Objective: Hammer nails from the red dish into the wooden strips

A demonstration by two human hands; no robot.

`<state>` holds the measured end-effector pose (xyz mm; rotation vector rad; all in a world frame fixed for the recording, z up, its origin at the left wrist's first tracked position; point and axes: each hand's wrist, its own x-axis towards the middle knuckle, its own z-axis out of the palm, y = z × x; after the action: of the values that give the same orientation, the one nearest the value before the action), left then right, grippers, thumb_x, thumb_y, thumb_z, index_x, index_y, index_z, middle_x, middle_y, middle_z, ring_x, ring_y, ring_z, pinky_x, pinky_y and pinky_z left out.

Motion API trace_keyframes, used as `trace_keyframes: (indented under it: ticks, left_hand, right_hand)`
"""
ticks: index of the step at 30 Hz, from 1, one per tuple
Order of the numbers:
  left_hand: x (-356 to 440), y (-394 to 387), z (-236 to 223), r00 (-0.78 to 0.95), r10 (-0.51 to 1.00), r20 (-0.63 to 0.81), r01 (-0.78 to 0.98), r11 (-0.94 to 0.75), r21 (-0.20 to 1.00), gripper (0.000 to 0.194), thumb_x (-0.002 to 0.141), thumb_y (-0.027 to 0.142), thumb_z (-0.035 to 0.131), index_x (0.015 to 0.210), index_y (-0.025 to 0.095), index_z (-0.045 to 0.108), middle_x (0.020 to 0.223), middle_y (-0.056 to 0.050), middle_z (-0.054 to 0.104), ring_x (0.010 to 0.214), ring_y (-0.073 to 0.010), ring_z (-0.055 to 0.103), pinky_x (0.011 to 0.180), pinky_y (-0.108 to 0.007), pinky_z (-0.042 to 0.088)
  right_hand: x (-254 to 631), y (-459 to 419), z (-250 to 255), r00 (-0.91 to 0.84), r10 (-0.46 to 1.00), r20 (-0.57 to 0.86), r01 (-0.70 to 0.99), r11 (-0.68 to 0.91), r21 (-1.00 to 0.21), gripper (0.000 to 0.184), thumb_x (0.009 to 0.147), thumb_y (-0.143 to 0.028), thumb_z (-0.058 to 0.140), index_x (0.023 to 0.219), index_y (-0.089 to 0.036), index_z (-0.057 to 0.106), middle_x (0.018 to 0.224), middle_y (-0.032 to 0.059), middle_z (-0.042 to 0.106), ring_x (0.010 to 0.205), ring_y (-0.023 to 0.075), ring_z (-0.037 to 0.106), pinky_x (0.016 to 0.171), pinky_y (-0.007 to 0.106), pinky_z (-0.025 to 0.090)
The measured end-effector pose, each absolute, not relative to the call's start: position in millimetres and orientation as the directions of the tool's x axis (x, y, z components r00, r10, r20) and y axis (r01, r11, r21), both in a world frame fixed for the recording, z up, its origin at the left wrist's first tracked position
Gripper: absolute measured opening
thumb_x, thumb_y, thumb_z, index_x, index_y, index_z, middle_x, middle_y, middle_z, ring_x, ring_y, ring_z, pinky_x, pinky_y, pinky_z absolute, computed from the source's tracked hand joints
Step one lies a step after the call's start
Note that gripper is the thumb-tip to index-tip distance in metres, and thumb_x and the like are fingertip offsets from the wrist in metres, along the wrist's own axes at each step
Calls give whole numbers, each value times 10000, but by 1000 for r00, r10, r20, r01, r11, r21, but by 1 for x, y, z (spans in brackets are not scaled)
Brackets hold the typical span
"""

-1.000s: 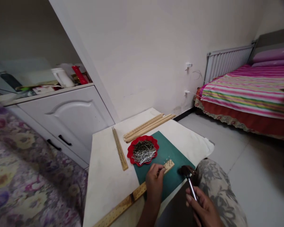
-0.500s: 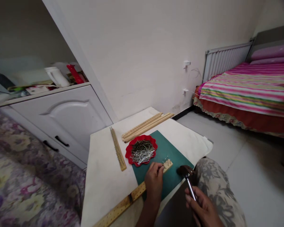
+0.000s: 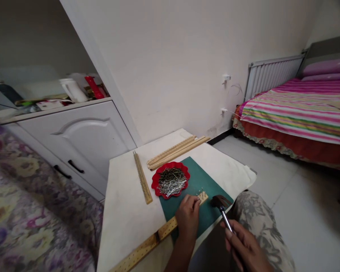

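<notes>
Brown-headed, silver-shafted hammer (image 3: 221, 207) in grip, the right hand (image 3: 243, 243) could misaim and bruise the left hand (image 3: 188, 216), fingers pinched, contents unclear, at the nail-studded wooden strip (image 3: 204, 199).

On the left we see a white cabinet (image 3: 82, 139) with two black handles (image 3: 76, 166); on its top stand a white jug (image 3: 75, 90) and, just right of it, a red bottle (image 3: 94, 87), with a dark bottle (image 3: 8, 92) leaning farther left. Near left, we have a flowered cloth (image 3: 36, 215) in purple and cream. Beyond is the pale wall (image 3: 172, 68), bearing an upper plug (image 3: 226, 78) and a lower plug (image 3: 223, 110) towards the right. At far right we find a radiator (image 3: 274, 73) beside the bed, whose striped sheet (image 3: 297, 109) lies over a red skirt (image 3: 289, 141); purple bedding (image 3: 328, 67) is stacked at its far end. Grey floor (image 3: 314, 215) fills the near right.
</notes>
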<state>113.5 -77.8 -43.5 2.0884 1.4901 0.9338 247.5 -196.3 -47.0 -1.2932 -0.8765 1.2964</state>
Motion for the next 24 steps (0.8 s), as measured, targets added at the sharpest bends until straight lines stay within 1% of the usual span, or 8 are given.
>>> trace_keyframes:
  ticks: [5,9,12,16,20,24]
  left_hand:
    - [115,-76,-46,216,937,276,697,-345,629,239,883,269,434,757,215,628,805,-4,616,744,-133,566,645,-221,378]
    - [114,-76,-48,228,935,272,726,-349,592,210,872,242,438,762,214,615,819,-8,620,771,-141,569,635,-228,363]
    - [114,-75,-50,232,932,278,750,-354,559,194,864,248,451,741,203,594,802,-7,614,773,-145,566,635,-234,352]
    - [115,-75,-53,230,928,294,754,-361,548,212,867,251,443,716,194,581,770,-2,605,757,-145,562,629,-234,344]
    - [114,-74,-55,225,924,310,750,-367,550,195,855,240,460,714,199,588,776,-2,615,749,-146,563,624,-234,339]
    - [114,-74,-54,221,928,300,761,-357,543,187,840,214,469,693,199,585,752,-3,608,747,-149,563,617,-232,340]
  right_hand:
    - [251,-186,-25,38,989,-145,-100,-140,-985,356,874,-517,447,985,-187,521,592,-74,534,309,33,356,313,154,215]
    - [249,-176,-11,-34,996,-85,-29,-86,-996,306,905,-480,413,933,-200,533,602,-75,525,327,43,378,320,157,235]
    - [247,-170,-6,-45,998,-42,70,-39,-997,302,928,-455,379,854,-200,523,605,-73,511,350,50,396,333,157,269]
    - [249,-165,-7,-67,998,17,232,32,-972,330,931,-445,371,779,-191,518,576,-65,489,399,80,438,369,175,336]
    - [251,-164,-9,-67,997,25,268,42,-962,320,949,-416,334,799,-198,514,565,-66,497,383,86,440,377,191,325]
    - [250,-166,-6,-72,995,63,335,84,-939,268,940,-383,372,814,-205,526,590,-44,542,489,125,519,466,217,393]
